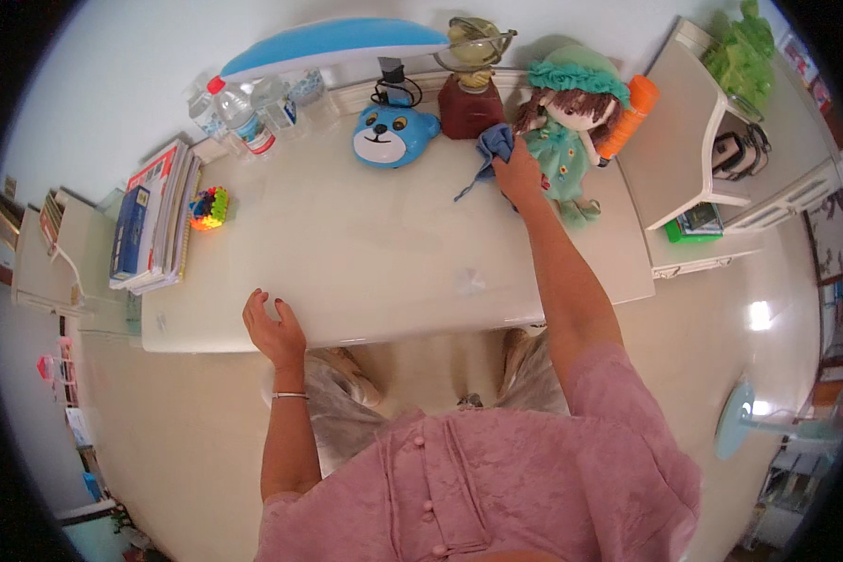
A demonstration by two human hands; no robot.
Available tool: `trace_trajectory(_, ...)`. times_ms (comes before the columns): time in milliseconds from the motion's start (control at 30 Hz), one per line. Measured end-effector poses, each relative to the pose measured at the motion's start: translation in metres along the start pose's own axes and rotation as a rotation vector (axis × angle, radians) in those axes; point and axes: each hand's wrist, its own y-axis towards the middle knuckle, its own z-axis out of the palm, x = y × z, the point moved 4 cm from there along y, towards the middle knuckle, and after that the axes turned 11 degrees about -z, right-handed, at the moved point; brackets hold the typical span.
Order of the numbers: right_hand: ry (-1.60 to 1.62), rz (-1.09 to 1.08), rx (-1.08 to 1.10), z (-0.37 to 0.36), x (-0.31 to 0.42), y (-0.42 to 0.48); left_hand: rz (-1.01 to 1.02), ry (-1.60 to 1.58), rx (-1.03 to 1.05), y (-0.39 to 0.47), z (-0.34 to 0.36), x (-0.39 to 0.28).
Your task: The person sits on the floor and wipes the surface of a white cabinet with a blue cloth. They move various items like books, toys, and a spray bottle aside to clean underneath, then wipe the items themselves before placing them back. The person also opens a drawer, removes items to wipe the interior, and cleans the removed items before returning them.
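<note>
My right hand (518,171) grips a blue cloth (496,143), bunched up, with a thin strip trailing down to the left. The cloth is at the front of the dark red base (469,107) of a small globe (476,43); whether it touches the base I cannot tell. Just right of that hand a rag doll (567,151) in a green dress and ruffled hat leans at the back of the white desk (365,260). Over the desk's front edge, on the left, my left hand (275,329) holds nothing, its fingers loosely curled and apart.
A blue bear-faced desk lamp (386,137) stands at the back centre. Plastic bottles (242,116) and a stack of books (158,218) line the left, beside a colourful puzzle toy (209,208). An orange bottle (631,116) stands behind the doll. Shelves (681,133) adjoin the right side.
</note>
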Motion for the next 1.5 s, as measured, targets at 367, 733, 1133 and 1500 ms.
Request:
trace_trajectory(367,-0.020,-0.030,0.099,0.012,-0.003,0.013,-0.015,-0.016,-0.024,0.003,0.000,0.004)
trace_trajectory(733,-0.178,-0.244,0.164,0.001,0.011,-0.036,-0.013,0.011,-0.063,-0.002,0.002,0.008)
trace_trajectory(1133,-0.150,-0.395,0.257,-0.075,0.056,-0.189,-0.066,0.024,-0.160,-0.001,0.004,0.022)
trace_trajectory(1500,-0.156,-0.664,0.319,-0.086,0.088,-0.267,-0.592,-0.972,-0.121,-0.100,-0.052,-0.018)
